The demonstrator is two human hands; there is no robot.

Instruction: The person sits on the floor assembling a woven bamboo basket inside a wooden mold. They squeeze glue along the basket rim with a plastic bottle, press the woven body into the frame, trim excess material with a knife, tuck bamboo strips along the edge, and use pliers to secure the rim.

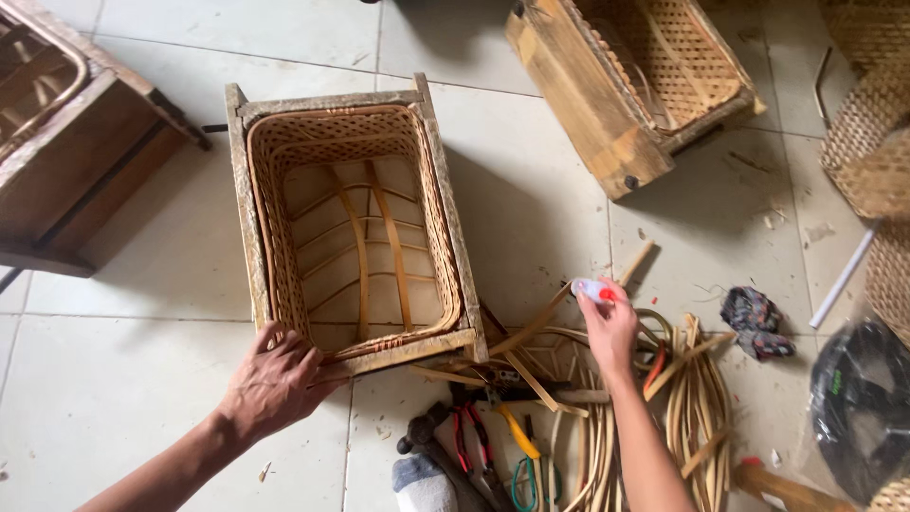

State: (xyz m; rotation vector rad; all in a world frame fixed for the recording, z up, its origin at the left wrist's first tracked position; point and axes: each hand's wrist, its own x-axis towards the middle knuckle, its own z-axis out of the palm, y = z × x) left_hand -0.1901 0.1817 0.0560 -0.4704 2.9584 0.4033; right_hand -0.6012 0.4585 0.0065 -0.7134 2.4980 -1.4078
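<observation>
Both arms extended forward, hands apart.
Left hand palm down, fingers spread and curled; right hand raised higher, fingers pinched closed at the tips.
</observation>
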